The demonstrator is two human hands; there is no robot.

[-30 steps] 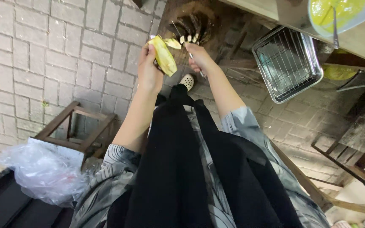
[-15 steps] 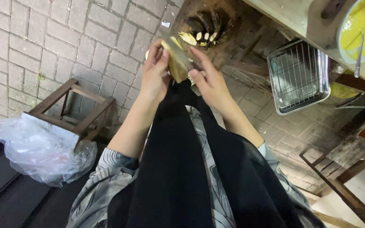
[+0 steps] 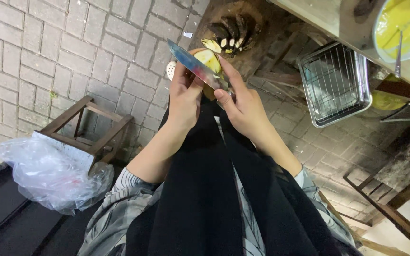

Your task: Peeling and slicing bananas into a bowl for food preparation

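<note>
Banana (image 3: 208,59), peeled and pale, sits gripped in the left hand (image 3: 184,97) above a brick floor (image 3: 34,52). The right hand (image 3: 243,106) is closed around a knife (image 3: 196,68), its blade lying across the fruit. Dark banana peels (image 3: 233,29) lie beyond; a wire tray (image 3: 335,83) sits to the right.

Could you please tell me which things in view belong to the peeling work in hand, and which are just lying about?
In hand:
left hand
right hand
knife
yellow fruit
pile of dark peels

Lying about:
wire tray
bowl of yellow batter
wooden stool
clear plastic bag
</note>
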